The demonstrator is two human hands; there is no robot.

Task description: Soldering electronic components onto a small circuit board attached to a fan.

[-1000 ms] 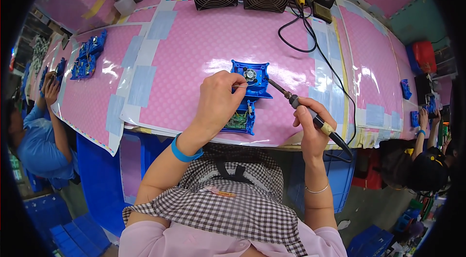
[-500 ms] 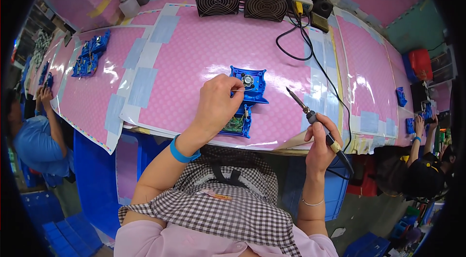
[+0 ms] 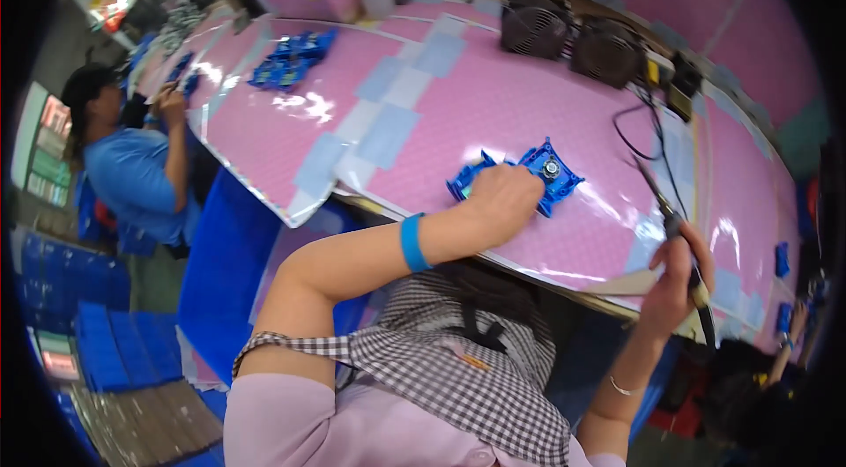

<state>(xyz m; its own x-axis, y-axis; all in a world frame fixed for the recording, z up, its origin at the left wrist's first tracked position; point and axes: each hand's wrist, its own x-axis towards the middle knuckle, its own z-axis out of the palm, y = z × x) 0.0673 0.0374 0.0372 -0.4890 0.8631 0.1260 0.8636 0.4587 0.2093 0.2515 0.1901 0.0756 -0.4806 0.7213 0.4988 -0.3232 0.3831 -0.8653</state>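
Starting at the left, a co-worker in a blue shirt (image 3: 137,172) is at the same run of pink-covered bench (image 3: 476,97), and a cluster of blue assemblies (image 3: 291,59) lies well apart from the piece in hand; how finished those are is too small to tell. Nearer the middle sits that piece, an opened blue housing on the bench in front of the person: its left shell (image 3: 471,172) is partly covered by the left hand (image 3: 508,201), whose fingers bend down between the two halves. Whether this grip pinches a wire or merely rests there, I cannot tell. The right shell (image 3: 559,183) lies with its inside up, and a round speaker-like part (image 3: 551,168) is already seated in it. Further right, a soldering iron (image 3: 666,208) points up and away, its tip clear of the housing, with the right hand (image 3: 679,269) clamped around its handle. Judging from this, the work seems partway through: the inner part is fitted, while the shells lie unclosed, so joining them appears to remain. Whether any soldering is complete does not show. Small blue pieces (image 3: 782,260) lie at the far right.
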